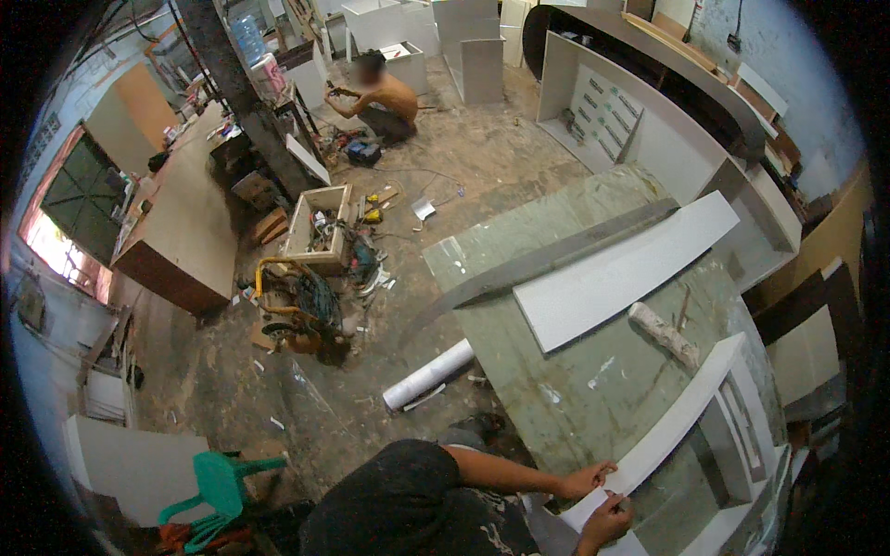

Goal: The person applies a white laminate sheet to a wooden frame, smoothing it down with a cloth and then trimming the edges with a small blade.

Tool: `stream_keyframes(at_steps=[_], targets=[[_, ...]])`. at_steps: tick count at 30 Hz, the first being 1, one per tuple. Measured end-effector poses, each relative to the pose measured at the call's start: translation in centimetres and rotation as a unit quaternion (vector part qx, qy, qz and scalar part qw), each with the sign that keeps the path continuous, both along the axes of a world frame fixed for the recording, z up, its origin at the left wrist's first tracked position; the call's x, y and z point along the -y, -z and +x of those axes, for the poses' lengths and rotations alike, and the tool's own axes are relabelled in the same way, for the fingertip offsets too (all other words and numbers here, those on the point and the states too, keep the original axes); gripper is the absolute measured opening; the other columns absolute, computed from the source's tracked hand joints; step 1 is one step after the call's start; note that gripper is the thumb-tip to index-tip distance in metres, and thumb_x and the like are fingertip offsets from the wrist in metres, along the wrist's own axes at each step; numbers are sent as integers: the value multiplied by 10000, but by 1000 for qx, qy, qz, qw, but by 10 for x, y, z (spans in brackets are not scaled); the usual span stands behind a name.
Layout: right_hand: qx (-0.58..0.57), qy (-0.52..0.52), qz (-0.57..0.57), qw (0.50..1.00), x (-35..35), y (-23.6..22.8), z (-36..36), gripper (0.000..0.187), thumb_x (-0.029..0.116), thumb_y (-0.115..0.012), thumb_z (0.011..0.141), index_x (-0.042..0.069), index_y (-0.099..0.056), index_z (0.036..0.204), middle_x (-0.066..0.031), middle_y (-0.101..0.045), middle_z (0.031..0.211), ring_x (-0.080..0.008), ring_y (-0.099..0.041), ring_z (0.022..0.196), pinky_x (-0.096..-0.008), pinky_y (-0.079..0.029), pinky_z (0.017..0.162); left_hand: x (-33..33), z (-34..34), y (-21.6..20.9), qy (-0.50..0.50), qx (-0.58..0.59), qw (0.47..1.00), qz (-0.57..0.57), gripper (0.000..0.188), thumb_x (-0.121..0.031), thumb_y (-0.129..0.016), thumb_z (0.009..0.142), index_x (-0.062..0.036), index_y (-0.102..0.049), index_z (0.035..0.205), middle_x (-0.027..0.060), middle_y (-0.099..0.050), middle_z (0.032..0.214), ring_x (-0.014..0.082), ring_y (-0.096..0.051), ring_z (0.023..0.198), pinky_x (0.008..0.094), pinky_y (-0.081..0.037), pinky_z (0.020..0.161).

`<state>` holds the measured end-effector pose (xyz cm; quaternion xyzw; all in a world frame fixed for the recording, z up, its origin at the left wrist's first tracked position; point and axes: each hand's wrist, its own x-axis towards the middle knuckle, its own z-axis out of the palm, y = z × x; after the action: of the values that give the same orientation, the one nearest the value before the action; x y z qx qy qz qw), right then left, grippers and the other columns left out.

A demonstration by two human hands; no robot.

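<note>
A white strip (672,431) runs along the curved edge of a white frame (732,463) on the workbench, and its near end reaches both hands. My left hand (586,479) is closed at that near end, fingers bent and the thumb side against the white material. Just below it, my right hand (605,524) is also closed, with its fingertips pinching the edge of a white sheet (584,510). This sheet lies between the two hands, close to my body. Whether it and the strip are one piece, I cannot tell.
On the green-grey workbench (575,398) lie a wide white panel (630,269), a long grey strip (575,246) and a whitish roll (663,334). A white roll (428,375) rests on the floor. A person (385,97) squats farther off near tools. A green chair (218,486) stands left.
</note>
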<state>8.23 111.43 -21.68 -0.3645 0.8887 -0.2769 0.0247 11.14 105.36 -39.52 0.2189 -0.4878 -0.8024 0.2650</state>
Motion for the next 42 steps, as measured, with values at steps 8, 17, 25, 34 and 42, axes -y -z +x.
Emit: stream_keyframes(at_steps=[8, 17, 25, 34, 42], targets=[[11, 25, -50, 998, -9, 27, -17, 277, 185, -528, 952, -52, -650, 875, -144, -726, 791, -294, -710, 728, -397, -541, 651, 3, 5, -17, 37, 3, 999, -1, 618, -126, -583, 863, -126, -338, 1431, -19, -428, 822, 108, -419, 773, 303, -386, 698], [-71, -12, 80, 994, -8, -11, -4, 382, 401, -542, 965, 136, -741, 775, -107, -653, 637, -310, -565, 516, -460, -428, 493, -1, -2, -11, 27, 5, 1000, 5, 681, -176, -702, 833, -75, -343, 1402, -9, -412, 865, 99, -402, 783, 254, -359, 695], [-165, -16, 34, 986, -8, 4, -9, 390, 406, -579, 944, 109, -720, 734, -107, -644, 617, -320, -568, 508, -453, -434, 486, 0, 4, -16, -1, 1, 999, -34, 647, -158, -677, 864, -87, -338, 1410, -1, -444, 884, 109, -422, 783, 263, -376, 697], [-88, -19, -21, 996, -10, 23, -17, 339, 312, -575, 926, 36, -704, 776, -132, -696, 720, -317, -649, 636, -440, -494, 593, -2, 5, -15, -21, -3, 999, -38, 601, -155, -668, 850, -98, -368, 1367, 3, -467, 847, 112, -441, 752, 255, -379, 667], [-7, -27, 26, 999, -1, -7, -5, 304, 176, -517, 946, -32, -680, 794, -145, -718, 755, -296, -678, 671, -421, -502, 632, 1, 3, -23, -14, 5, 1000, -20, 625, -158, -701, 830, -103, -374, 1359, -10, -460, 818, 107, -446, 735, 256, -387, 661]])
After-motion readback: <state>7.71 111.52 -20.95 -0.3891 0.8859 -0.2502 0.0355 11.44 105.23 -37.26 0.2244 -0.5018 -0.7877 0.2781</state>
